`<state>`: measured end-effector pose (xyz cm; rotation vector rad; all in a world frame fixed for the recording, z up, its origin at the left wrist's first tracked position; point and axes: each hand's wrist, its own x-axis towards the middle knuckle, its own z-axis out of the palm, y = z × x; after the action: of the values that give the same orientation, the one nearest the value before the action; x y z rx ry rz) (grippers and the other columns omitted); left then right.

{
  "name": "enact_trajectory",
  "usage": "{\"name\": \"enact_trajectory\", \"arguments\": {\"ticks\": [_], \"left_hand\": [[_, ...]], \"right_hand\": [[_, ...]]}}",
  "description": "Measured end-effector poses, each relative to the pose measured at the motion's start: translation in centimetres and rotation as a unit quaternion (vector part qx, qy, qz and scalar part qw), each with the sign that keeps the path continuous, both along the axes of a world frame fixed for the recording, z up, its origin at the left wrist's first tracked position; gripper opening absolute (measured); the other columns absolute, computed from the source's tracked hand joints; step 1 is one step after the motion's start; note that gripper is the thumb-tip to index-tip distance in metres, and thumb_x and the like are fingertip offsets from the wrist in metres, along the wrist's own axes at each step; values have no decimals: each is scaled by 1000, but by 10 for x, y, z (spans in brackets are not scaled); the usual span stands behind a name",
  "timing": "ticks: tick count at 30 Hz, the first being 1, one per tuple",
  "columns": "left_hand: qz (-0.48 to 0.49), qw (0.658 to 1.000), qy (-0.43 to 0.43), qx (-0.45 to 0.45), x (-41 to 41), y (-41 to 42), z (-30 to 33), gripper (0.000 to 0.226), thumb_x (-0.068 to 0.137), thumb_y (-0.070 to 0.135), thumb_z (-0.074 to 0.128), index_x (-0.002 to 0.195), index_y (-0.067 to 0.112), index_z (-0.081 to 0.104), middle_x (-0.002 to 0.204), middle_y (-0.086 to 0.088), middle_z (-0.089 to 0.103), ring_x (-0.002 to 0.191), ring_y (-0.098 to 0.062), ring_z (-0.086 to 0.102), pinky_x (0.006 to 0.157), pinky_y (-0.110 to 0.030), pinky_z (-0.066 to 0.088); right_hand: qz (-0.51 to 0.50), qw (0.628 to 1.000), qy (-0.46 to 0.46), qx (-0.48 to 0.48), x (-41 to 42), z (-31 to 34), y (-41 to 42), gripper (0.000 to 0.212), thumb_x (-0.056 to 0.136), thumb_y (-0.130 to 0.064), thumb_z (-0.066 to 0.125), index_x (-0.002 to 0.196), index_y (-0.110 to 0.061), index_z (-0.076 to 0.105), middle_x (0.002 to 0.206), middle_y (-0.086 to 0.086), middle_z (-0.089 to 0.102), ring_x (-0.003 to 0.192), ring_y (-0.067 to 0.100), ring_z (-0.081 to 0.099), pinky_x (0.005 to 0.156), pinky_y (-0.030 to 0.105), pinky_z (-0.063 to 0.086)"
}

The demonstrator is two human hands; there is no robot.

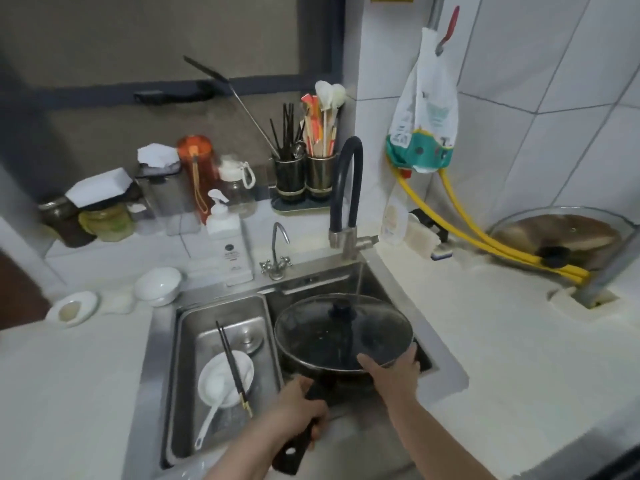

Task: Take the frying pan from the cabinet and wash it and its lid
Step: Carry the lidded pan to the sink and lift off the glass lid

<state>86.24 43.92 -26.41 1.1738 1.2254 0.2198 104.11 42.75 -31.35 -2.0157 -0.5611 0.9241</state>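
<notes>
Head view: frying pan [311, 351] with glass lid [346, 332] in right sink basin [388, 278], under tap stream. Left hand [298, 407] curled round handle [294, 452]; right hand [394, 370] fingers pinch lid rim. Advice: tilt both, rinse evenly.

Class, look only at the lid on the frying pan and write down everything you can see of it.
The lid is round, see-through like glass, with a metal-looking rim and a dark knob at its centre. It sits on the black frying pan, tilted slightly, over the right sink basin. A thin stream of water falls onto it. The right hand grips its near right edge; the left hand holds the pan's handle.
</notes>
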Motion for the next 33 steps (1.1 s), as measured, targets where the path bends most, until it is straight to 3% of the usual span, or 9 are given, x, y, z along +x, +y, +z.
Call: {"name": "enact_trajectory", "arguments": {"ticks": [3, 6, 8, 12, 17, 22, 28, 33], "left_hand": [[19, 1000, 6, -20, 3, 10, -5, 28, 79, -11, 55, 94, 11, 46, 48, -9, 50, 31, -14, 44, 32, -19, 36], [34, 998, 13, -42, 5, 22, -10, 43, 79, -12, 55, 117, 3, 41, 50, -11, 52, 29, -14, 45, 30, -18, 36], [34, 998, 16, -54, 8, 30, -13, 52, 79, -14, 54, 126, 1, 37, 47, -10, 52, 29, -14, 45, 30, -19, 36], [30, 997, 25, -60, 11, 49, -27, 60, 77, -15, 53, 132, -5, 33, 44, -9, 53, 28, -14, 45, 30, -18, 37], [18, 997, 38, -68, 14, 68, -40, 54, 78, -16, 52, 129, -5, 38, 44, -10, 53, 26, -14, 46, 30, -17, 38], [-2, 993, 57, -100, 15, 85, -58, 43, 81, -8, 54, 116, 12, 40, 46, -9, 54, 31, -14, 47, 34, -20, 39], [-33, 990, 74, -114, 17, 103, -80, 46, 78, -9, 54, 118, 10, 40, 34, -4, 52, 26, -14, 45, 33, -19, 38], [-64, 989, 107, -81, 17, 119, -87, 53, 78, -4, 56, 125, 13, 37, 45, -5, 55, 30, -13, 48, 34, -19, 40]], "right_hand": [[143, 965, -200, -94, 15, 1, 7, 106, 77, -61, 60, 149, -24, -8, 159, 11, -3, 147, 32, 1, 114, 52, 22], [287, 911, -275, -109, 23, -6, 21, 71, 88, -61, 39, 148, -31, 16, 159, 1, 13, 147, 27, -4, 118, 54, 9], [318, 892, -298, -118, 27, -11, 34, 61, 90, -60, 34, 145, -32, 28, 157, 1, 21, 147, 27, -1, 118, 52, 9], [324, 892, -289, -127, 31, -21, 53, 59, 91, -56, 39, 142, -27, 34, 154, 4, 28, 146, 26, 13, 116, 51, 16], [338, 872, -321, -147, 26, -36, 65, 51, 93, -48, 42, 135, -20, 45, 140, 4, 49, 135, 22, 37, 114, 44, 27], [322, 885, -278, -188, 23, -50, 70, 46, 91, -44, 47, 131, -22, 48, 134, 2, 54, 131, 21, 41, 112, 44, 30], [295, 900, -239, -213, 20, -65, 78, 39, 89, -42, 51, 122, -22, 55, 124, 3, 60, 122, 22, 49, 108, 44, 35], [273, 912, -215, -220, 15, -73, 88, 43, 90, -41, 51, 128, -22, 50, 128, 3, 57, 123, 22, 49, 110, 43, 34]]}}
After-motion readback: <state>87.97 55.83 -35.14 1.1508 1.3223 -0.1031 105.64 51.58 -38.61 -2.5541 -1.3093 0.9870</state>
